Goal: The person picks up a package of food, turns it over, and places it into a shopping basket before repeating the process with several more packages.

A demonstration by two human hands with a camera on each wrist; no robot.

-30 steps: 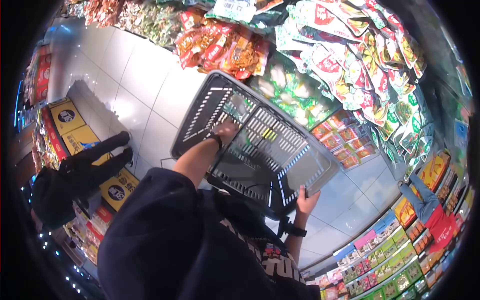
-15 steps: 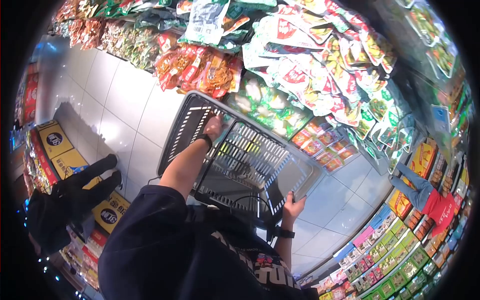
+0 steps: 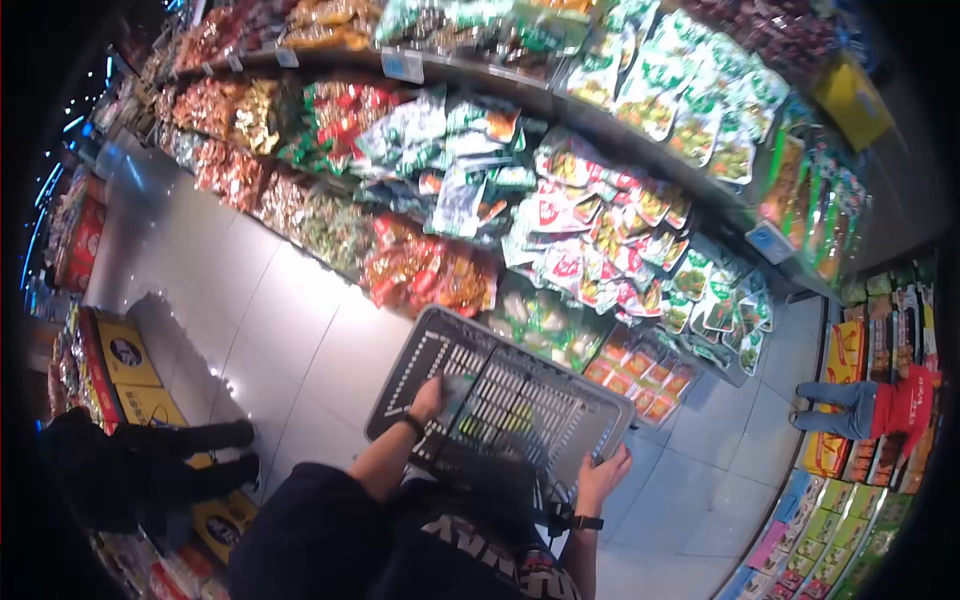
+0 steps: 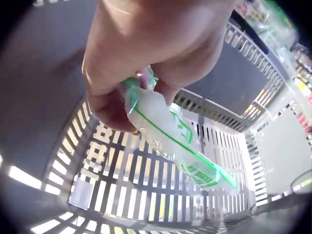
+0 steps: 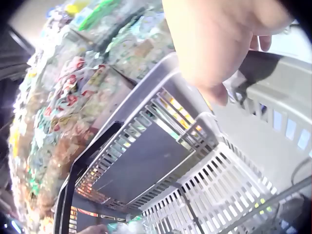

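Note:
Inside the grey shopping basket, toward its left end, my left hand holds a small clear bag. The left wrist view shows the left hand pinching the top of this bag, which has green edges and print and whitish contents. The bag hangs at a slant above the slatted basket floor. At the basket's right end, my right hand grips the rim, its thumb on the inner side. In the right wrist view the right hand covers part of the rim.
Shelves of bagged food curve across beyond the basket, with small red packs beside its far right corner. A person in dark clothes is at left; another in a red top stands at right. Tiled floor shows between.
The head view has tilted up, showing more shelving, and the basket sits lower in it. A bag now shows at my left hand. My right hand stays on the rim.

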